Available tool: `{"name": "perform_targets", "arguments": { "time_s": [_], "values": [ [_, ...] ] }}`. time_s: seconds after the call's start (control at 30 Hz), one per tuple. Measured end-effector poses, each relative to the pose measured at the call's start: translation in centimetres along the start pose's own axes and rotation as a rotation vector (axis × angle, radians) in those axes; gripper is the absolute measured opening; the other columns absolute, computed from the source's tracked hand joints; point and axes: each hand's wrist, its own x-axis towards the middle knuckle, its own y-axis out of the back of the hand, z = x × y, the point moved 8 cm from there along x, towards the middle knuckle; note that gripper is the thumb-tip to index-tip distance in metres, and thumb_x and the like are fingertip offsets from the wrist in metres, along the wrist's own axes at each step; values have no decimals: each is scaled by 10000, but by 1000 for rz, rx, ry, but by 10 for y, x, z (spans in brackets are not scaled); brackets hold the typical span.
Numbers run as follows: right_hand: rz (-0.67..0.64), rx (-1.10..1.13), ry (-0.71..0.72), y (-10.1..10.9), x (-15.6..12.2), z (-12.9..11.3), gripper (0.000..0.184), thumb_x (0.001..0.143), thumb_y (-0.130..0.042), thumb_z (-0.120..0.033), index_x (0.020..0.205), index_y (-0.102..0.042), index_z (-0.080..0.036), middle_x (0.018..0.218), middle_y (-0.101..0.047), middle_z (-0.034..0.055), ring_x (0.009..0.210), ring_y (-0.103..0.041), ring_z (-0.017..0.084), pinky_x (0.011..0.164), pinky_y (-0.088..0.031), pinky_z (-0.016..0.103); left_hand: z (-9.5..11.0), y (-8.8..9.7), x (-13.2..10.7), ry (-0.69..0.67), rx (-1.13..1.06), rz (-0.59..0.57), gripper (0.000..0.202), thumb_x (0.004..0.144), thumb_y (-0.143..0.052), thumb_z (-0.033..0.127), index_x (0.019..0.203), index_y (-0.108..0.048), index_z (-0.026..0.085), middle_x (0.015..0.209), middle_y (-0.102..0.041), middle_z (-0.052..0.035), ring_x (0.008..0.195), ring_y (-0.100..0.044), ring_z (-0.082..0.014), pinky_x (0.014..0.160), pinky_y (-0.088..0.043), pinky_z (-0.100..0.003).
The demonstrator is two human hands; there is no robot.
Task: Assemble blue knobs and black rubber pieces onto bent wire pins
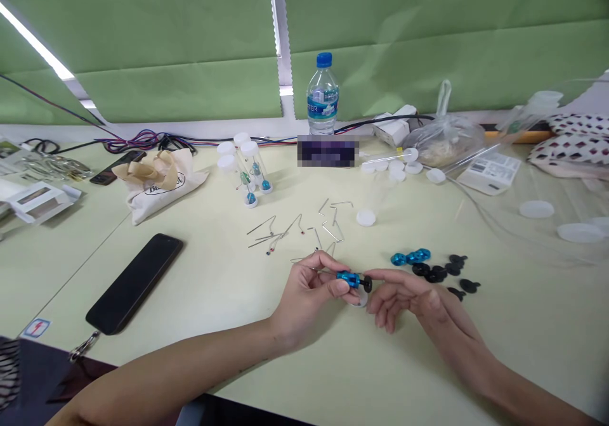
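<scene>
My left hand [311,290] pinches a small blue metal piece [348,279] together with a thin bent wire, low over the table. My right hand [404,296] meets it from the right, its fingertips pressing a little black disc [367,283] against the end of the blue piece. A white cap lies on the table just under the two hands. More blue pieces [412,257] and several black discs [447,272] lie just beyond my right hand. Several bent wires [304,229] are scattered behind my left hand.
A black phone [136,282] lies at the left. Clear tubes with white caps [247,172] stand mid-table, and loose white caps [397,167] lie beyond them. A water bottle [323,95], a cloth bag [159,184], a plastic bag [442,137] and cables line the back edge.
</scene>
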Motion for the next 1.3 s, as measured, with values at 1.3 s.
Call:
{"name": "perform_targets", "arguments": {
  "time_s": [1.3],
  "values": [
    [6, -10, 0, 2, 2, -1, 601, 943, -263, -624, 1209, -598, -201, 896, -697, 107, 722, -634, 210, 632, -528, 347, -4, 0, 0, 10, 0, -15, 170, 757, -774, 203, 817, -629, 139, 745, -712, -11, 653, -693, -124, 708, -542, -266]
  ]
}}
